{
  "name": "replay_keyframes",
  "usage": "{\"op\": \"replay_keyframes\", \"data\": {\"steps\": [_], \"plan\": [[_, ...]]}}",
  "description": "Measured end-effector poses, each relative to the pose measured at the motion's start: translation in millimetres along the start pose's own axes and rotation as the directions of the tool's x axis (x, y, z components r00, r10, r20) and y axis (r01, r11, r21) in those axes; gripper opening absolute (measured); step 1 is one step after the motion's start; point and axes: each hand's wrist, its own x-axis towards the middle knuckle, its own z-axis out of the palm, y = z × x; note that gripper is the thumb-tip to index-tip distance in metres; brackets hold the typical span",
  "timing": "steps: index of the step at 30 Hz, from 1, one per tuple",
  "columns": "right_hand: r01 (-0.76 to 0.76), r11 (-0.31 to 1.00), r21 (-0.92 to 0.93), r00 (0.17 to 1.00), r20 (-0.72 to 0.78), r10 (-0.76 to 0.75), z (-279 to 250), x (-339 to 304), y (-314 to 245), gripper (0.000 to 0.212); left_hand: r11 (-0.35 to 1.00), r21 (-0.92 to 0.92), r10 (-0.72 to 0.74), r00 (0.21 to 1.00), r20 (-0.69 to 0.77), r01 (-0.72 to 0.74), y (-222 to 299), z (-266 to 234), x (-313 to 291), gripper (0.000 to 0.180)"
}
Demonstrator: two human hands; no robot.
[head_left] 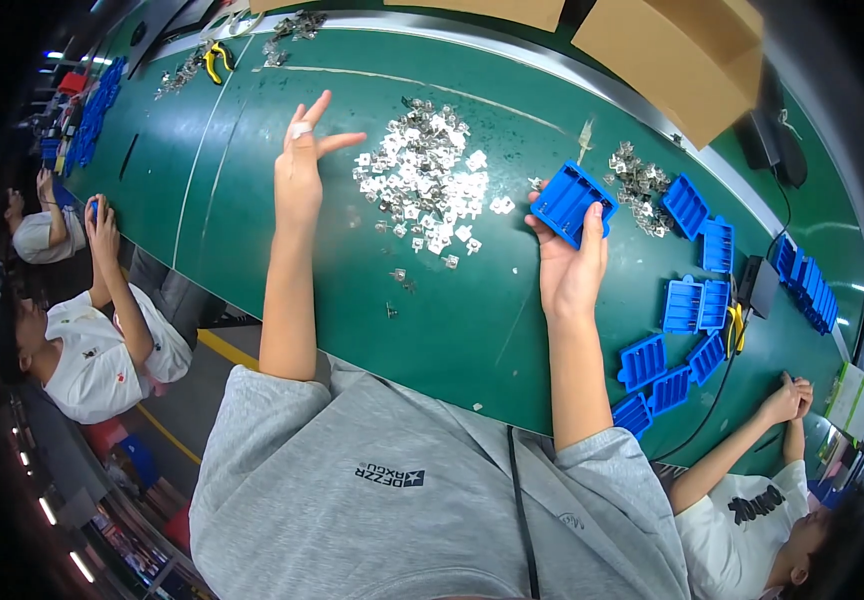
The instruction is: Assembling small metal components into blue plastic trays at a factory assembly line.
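Note:
My right hand [570,265] grips a blue plastic battery case [574,205] with long open slots, its thumb lying over the near right edge. My left hand [302,165] is raised above the green table, fingers spread, with a pale wrap round one finger and nothing seen in its grasp. Between the two hands lies a large heap of small shiny metal contact pieces [422,175]. A few loose pieces [399,275] are scattered on its near side. Just right of the held case is a smaller, darker pile of metal pieces [640,185].
Several blue cases [685,300] lie along the right, with more [807,285] stacked farther right. Yellow-handled pliers [218,62] rest at the far left. Cardboard boxes [672,60] line the back. A black cable [722,380] crosses the right side. Co-workers [107,340] sit on both sides.

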Motion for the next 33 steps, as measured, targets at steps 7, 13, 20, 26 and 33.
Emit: {"op": "replay_keyframes", "data": {"steps": [7, 13, 20, 26, 33], "plan": [[-0.023, 1.0, 0.0, 1.0, 0.012, 0.023, -1.9, 0.5, -1.2, 0.051, 0.996, 0.089, -0.023, 0.999, 0.049, 0.018, 11.4, -8.5, 1.3, 0.053], [-0.037, 0.999, 0.013, 0.999, 0.023, 0.036, -2.6, 0.5, -0.8, 0.052, 0.991, 0.13, 0.029, 0.993, 0.115, -0.044, 7.5, 2.1, -4.7, 0.045], [-0.031, 0.999, -0.023, 0.999, 0.038, 0.032, -3.7, 0.4, 0.8, 0.052, 0.884, 0.412, 0.159, 0.971, 0.181, -0.221, 14.7, 47.8, -12.3, 0.017], [-0.017, 0.996, -0.087, 1.0, 0.017, 0.018, -6.4, 0.6, 7.9, 0.051, 0.86, 0.435, 0.166, 0.952, 0.256, -0.267, 14.6, 52.7, -13.9, 0.021], [-0.022, 0.994, -0.109, 0.998, 0.055, 0.028, -2.6, -4.6, 7.8, 0.04, 0.867, 0.446, 0.098, 0.954, 0.283, -0.221, 15.1, 50.1, -17.2, 0.017]]}}
